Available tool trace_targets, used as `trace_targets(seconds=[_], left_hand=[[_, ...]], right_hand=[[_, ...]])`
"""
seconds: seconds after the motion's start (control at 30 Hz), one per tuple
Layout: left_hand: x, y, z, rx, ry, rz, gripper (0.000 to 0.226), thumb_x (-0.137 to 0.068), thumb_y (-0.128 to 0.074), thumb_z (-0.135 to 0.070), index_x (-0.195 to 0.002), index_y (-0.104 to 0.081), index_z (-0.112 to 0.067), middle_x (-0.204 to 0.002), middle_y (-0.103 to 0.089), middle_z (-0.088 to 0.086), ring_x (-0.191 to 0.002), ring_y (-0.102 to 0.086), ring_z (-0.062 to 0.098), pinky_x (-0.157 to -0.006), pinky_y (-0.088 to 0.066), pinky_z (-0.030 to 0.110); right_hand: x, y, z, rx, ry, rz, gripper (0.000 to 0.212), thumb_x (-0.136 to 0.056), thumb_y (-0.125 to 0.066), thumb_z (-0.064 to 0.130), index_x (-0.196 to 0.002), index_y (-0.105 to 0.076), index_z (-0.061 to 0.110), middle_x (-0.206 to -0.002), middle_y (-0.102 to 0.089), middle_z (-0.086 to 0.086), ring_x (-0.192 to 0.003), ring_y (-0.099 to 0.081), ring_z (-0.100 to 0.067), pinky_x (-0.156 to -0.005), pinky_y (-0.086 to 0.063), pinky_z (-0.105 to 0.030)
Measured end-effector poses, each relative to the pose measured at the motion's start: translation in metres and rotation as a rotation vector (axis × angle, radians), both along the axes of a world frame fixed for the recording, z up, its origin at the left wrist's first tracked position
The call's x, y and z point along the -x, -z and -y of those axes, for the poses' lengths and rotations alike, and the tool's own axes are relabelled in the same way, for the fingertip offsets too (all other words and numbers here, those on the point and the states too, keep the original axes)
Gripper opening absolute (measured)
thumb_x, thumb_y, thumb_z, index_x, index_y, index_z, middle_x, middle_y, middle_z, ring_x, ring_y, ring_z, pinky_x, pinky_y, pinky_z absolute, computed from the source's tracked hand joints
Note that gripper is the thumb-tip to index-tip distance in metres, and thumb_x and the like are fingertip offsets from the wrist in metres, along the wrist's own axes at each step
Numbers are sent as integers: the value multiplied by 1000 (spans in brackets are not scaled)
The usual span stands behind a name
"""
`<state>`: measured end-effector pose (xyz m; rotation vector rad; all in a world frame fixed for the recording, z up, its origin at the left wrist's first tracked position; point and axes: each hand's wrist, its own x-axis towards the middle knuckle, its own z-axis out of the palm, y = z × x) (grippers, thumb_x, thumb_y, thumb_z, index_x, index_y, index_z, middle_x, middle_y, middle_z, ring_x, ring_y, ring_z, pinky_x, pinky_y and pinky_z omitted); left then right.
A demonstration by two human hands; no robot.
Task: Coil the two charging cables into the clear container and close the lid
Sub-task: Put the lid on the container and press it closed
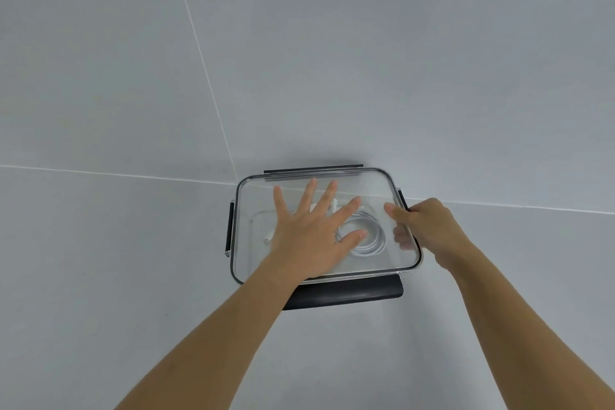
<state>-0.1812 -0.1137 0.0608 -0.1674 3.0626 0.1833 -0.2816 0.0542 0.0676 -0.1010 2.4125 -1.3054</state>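
A clear rectangular container (372,181) sits on the grey tiled floor with its clear lid (259,263) on top. Black latch flaps line its edges; the near flap (346,294) sticks out flat. A coiled white cable (369,243) lies inside, seen through the lid; more white cable (268,240) shows by my left palm. My left hand (312,236) presses flat on the lid with fingers spread. My right hand (422,226) grips the lid's right edge at the right latch, thumb on top and fingers curled under the rim.
Grey floor tiles (133,76) with white grout lines surround the container on every side. Nothing else lies on the floor in view.
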Motion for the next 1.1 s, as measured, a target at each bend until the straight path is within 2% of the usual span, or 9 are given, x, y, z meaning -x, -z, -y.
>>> trace_targets(seconds=[0.23, 0.33, 0.5, 0.63, 0.73, 0.83, 0.9, 1.03, 1.1], left_hand=[[1, -1, 1, -34, 2, -31, 59, -87, -19, -68, -142, -11, -48, -159, 1, -7, -145, 9, 21, -108, 11, 65], [-3, -6, 2, -203, 34, -132, 56, -88, -38, -60, -138, -36, -36, -155, -23, -5, -144, -8, 14, -114, 8, 53], [-33, -12, 6, -444, 350, -233, 47, -79, -56, -55, -115, -58, -24, -134, -51, -9, -135, -27, 5, -113, -4, 24], [-56, -7, 13, -310, 384, -360, 41, -74, -57, -55, -95, -60, -20, -115, -62, -6, -116, -39, 6, -106, -18, 25], [-72, 2, 17, -155, 356, -466, 45, -70, -58, -56, -99, -59, -21, -104, -63, -5, -101, -46, 12, -98, -28, 30], [-86, 17, 20, -77, 367, -528, 32, -76, -62, -40, -102, -55, -21, -102, -64, -3, -97, -54, 14, -96, -36, 34], [-92, 23, 21, -80, 361, -559, 29, -79, -62, -35, -103, -55, -21, -103, -65, -3, -98, -56, 13, -99, -37, 36], [-90, 19, 23, -307, 275, -532, 30, -84, -57, -44, -104, -65, -23, -110, -68, -7, -108, -55, 6, -104, -33, 36], [-87, 22, 25, -249, 277, -490, 32, -84, -55, -37, -114, -63, -27, -123, -65, -8, -119, -50, 3, -107, -29, 36]], right_hand=[[-3, -1, 2, 10, 1, 3, 52, -85, -61, 36, -78, -58, -15, -63, -62, -22, -59, -56, -28, -78, -53, -52], [-4, -3, 2, -12, -27, -4, 37, -87, -59, 36, -76, -57, 1, -60, -58, -16, -56, -55, -28, -74, -54, -51], [-4, -7, 1, -15, -42, 4, 36, -88, -60, 35, -72, -52, 4, -62, -60, -18, -59, -57, -30, -75, -54, -52], [-7, -11, 0, -11, -51, 17, 38, -88, -60, 35, -75, -54, 0, -66, -62, -23, -63, -58, -32, -77, -53, -55], [-8, -11, 1, -16, -33, 22, 39, -88, -59, 36, -71, -52, 2, -66, -62, -22, -64, -59, -33, -77, -53, -56], [-9, -13, 1, -4, -16, 34, 39, -87, -61, 38, -76, -53, 1, -65, -62, -18, -66, -59, -32, -78, -54, -56], [-11, -15, 2, 6, -14, 40, 38, -86, -62, 37, -75, -52, 2, -65, -62, -18, -66, -59, -32, -77, -54, -56], [-14, -19, 2, 17, -22, 58, 37, -88, -61, 35, -72, -50, 4, -67, -61, -19, -68, -59, -33, -76, -53, -55], [-13, -21, 1, 24, -25, 67, 36, -88, -61, 35, -72, -50, 4, -66, -61, -18, -69, -60, -34, -77, -53, -54]])
